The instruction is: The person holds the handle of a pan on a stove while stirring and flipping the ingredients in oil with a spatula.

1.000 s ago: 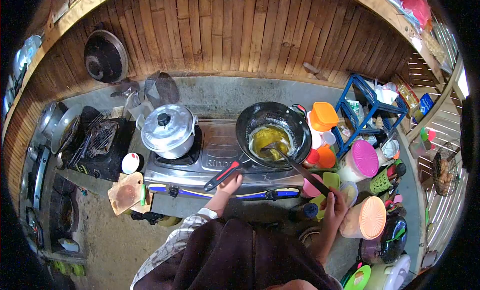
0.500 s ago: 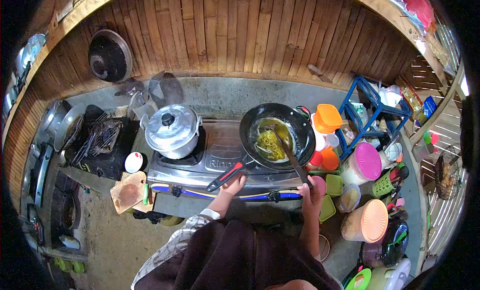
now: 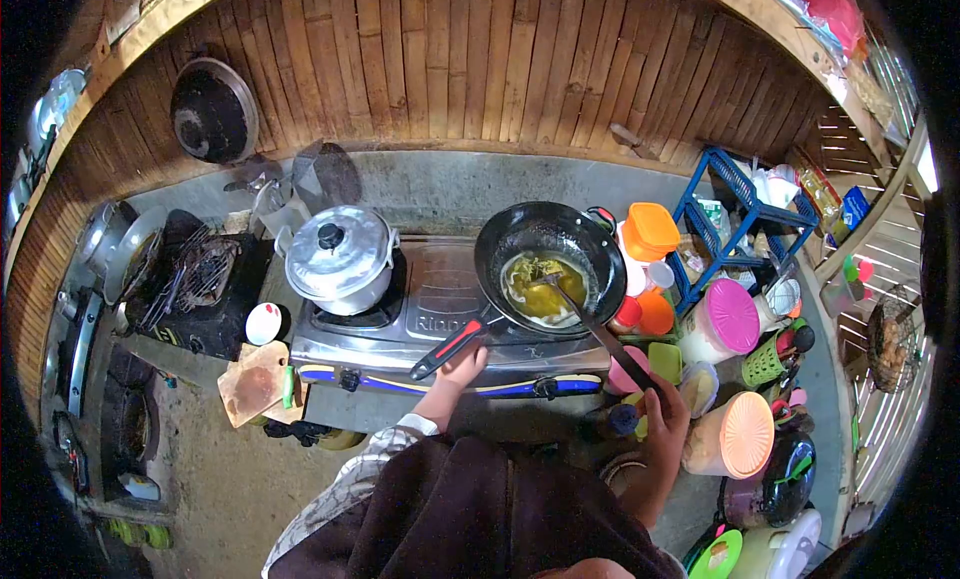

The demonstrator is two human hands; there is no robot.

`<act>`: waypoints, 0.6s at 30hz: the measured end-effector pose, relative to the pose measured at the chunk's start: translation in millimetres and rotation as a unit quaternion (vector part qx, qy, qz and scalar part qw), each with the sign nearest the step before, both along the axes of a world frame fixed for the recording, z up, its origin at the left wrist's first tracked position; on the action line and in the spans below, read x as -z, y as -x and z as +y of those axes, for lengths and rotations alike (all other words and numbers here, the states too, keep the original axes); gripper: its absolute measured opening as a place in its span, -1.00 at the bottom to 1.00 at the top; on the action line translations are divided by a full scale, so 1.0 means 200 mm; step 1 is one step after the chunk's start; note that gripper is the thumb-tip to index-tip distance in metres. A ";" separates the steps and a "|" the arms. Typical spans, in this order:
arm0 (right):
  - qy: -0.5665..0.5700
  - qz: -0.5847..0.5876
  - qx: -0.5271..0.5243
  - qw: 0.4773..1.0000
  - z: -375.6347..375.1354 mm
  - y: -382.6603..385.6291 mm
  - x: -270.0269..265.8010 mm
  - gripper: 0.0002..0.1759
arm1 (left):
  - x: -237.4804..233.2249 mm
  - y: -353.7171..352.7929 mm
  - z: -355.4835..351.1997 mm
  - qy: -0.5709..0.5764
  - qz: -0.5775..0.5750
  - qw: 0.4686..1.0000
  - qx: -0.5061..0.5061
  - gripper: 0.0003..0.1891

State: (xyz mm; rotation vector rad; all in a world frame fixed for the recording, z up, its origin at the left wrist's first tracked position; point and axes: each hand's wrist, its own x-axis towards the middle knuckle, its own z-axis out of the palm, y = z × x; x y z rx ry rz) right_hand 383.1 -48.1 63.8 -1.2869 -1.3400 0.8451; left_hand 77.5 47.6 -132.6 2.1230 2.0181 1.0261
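A black wok (image 3: 488,254) sits on the right side of the stove, with yellow oil and a thin, pale yellow food (image 3: 524,275) inside. My left hand (image 3: 462,365) is closed at the wok's black and red handle (image 3: 447,349), which lies over the fingers. My right hand (image 3: 666,411) is wrapped round the end of a long dark spatula (image 3: 605,337). The spatula slants down to the left, its tip in the oil near the middle of the wok.
A lidded silver pot (image 3: 342,257) stands on the stove's left side (image 3: 435,279). Left of the stove are a cutting board (image 3: 252,384) with a green-handled tool and a small bowl (image 3: 264,323). Plastic containers (image 3: 728,434) and a blue rack (image 3: 745,214) crowd the right.
My right hand has moved right and down with the spatula, whose tip has shifted lower in the oil. The food is now more spread out. My left hand stays at the handle.
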 end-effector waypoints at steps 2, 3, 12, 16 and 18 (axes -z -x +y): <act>0.008 0.010 0.004 1.000 -0.03 -0.04 0.00 -0.74 | 0.00 0.00 0.00 0.005 -0.006 1.000 0.006 -0.71; 0.014 -0.017 0.012 1.000 -0.06 -0.04 -0.04 -0.74 | 0.00 0.00 0.00 0.010 -0.008 1.000 0.007 -0.72; 0.027 -0.095 0.028 0.995 -0.18 -0.16 -0.08 -0.72 | 0.04 0.00 0.01 -0.020 -0.009 1.000 0.011 -0.71; 0.023 -0.103 0.036 0.994 -0.21 -0.18 -0.11 -0.72 | 0.03 0.00 0.01 -0.006 0.006 1.000 0.010 -0.70; 0.009 -0.102 0.034 0.994 -0.23 -0.17 -0.13 -0.72 | 0.02 0.00 0.00 0.000 0.004 1.000 0.007 -0.70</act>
